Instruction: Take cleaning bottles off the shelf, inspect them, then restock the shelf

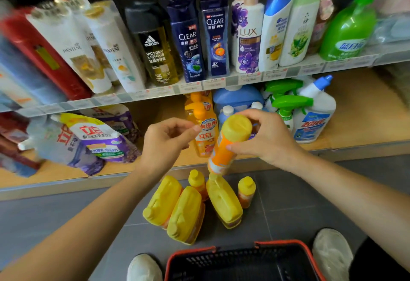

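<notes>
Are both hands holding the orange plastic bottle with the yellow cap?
No, only the right hand grips the orange plastic bottle; the left hand is beside it, apart, holding nothing.

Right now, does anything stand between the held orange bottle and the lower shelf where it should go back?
Nothing visible blocks it. The right hand holds the orange bottle just before the lower shelf; shelved orange bottles stand behind it.

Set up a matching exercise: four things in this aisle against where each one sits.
Things:
1 orange bottle
2 yellow jugs
3 Clear shampoo bottles
4 basket

Places:
A upper shelf
B floor, just in front of the lower shelf
C right hand
D between the white shoes

Pairs: 1-C; 2-B; 3-A; 4-D
</notes>
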`<state>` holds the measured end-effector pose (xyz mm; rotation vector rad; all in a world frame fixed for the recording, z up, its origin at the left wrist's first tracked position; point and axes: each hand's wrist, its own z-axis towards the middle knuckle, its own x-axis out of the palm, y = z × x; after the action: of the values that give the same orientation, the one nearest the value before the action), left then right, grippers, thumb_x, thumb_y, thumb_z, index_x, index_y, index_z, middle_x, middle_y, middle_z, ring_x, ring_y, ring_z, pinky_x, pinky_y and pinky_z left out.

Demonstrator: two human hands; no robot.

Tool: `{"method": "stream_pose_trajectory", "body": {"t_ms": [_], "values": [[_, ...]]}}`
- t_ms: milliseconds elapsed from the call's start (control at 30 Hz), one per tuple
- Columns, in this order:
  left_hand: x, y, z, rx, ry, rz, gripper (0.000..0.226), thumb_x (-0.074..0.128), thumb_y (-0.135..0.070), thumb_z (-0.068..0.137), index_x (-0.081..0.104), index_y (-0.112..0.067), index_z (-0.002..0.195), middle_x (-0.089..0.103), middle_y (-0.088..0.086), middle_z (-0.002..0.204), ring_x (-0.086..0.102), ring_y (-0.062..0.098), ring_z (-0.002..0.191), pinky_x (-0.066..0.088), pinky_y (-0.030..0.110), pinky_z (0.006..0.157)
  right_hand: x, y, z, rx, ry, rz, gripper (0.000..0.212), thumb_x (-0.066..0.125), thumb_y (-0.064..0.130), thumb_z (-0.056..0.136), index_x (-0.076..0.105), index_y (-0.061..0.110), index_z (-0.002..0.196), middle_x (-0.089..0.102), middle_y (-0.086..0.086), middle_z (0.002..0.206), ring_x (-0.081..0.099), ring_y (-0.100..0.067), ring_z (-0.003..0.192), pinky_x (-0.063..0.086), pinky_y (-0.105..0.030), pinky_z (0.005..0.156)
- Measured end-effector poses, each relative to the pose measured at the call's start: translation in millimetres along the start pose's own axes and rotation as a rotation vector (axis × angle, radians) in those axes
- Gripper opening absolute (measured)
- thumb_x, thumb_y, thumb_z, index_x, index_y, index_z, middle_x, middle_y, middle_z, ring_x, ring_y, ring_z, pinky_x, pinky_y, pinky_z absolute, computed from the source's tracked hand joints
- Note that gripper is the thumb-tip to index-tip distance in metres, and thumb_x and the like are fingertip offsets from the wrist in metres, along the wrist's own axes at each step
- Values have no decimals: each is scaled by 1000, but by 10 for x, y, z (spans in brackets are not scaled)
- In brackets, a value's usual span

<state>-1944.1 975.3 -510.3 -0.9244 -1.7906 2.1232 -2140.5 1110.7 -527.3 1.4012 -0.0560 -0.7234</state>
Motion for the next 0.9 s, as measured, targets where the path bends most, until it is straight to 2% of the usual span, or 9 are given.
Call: {"method": "stream_pose_trajectory", "body": {"t_ms": [100, 167, 233, 400, 533, 633, 700, 800, 900], "values": [[77, -83, -52, 21, 124, -106, 29, 75, -37, 76, 76, -18, 99, 75, 5, 88, 69, 14, 82, 59, 36, 73, 113, 11, -56, -2, 67, 65, 60, 96, 24, 58, 71, 25, 113, 72, 13, 102, 69, -5, 95, 58, -30, 87], [127, -123, -78, -9, 177, -153, 30, 75, -36, 76, 75, -16, 100, 75, 6, 91, 70, 15, 83, 61, 33, 71, 159, 19, -86, -26, 122, 100, 62, 95, 24, 61, 71, 23, 119, 67, 16, 99, 68, -8, 99, 57, -34, 90], [159, -146, -91, -38, 191, -123, 32, 78, -38, 72, 74, -15, 95, 72, 7, 84, 70, 18, 76, 61, 34, 66, 200, 35, -123, -50, 180, 156, 63, 94, 21, 63, 71, 24, 122, 64, 14, 97, 68, -14, 101, 57, -38, 91], [168, -143, -99, -62, 134, -54, 44, 85, -44, 65, 71, -5, 80, 69, 19, 78, 66, 19, 67, 58, 34, 56, 295, 81, -182, -96, 224, 170, 57, 93, 18, 64, 69, 35, 113, 60, 22, 90, 66, -6, 92, 57, -29, 84], [157, -153, -111, -57, 154, -24, 46, 85, -45, 61, 70, -7, 81, 70, 21, 84, 67, 24, 68, 60, 44, 62, 299, 97, -178, -112, 208, 106, 56, 94, 25, 63, 71, 35, 114, 59, 25, 90, 65, -4, 89, 54, -24, 79], [130, -149, -105, -53, 224, -42, 46, 84, -38, 62, 71, -7, 92, 72, 20, 95, 70, 24, 74, 61, 33, 64, 279, 81, -147, -67, 183, 91, 57, 95, 27, 62, 73, 30, 114, 62, 18, 93, 67, -10, 91, 59, -36, 80], [105, -138, -104, -37, 271, -46, 45, 81, -33, 69, 71, -5, 103, 73, 15, 101, 73, 24, 81, 61, 31, 69, 268, 66, -122, -43, 163, 79, 57, 94, 29, 63, 70, 35, 114, 64, 13, 99, 67, -12, 94, 59, -43, 81], [64, -97, -114, -24, 364, -110, 39, 72, -21, 85, 69, -7, 121, 75, 9, 110, 74, 24, 95, 61, 29, 80, 237, 47, -82, -43, 179, 43, 67, 90, 30, 69, 61, 40, 129, 64, 14, 115, 64, -7, 105, 58, -38, 87], [0, 9, -82, -17, 429, -61, 40, 68, -8, 92, 63, -11, 131, 75, 4, 116, 72, 25, 104, 61, 34, 88, 197, 49, -42, -38, 180, 62, 61, 86, 24, 76, 60, 33, 131, 64, 11, 121, 62, -3, 109, 57, -30, 88]]}}
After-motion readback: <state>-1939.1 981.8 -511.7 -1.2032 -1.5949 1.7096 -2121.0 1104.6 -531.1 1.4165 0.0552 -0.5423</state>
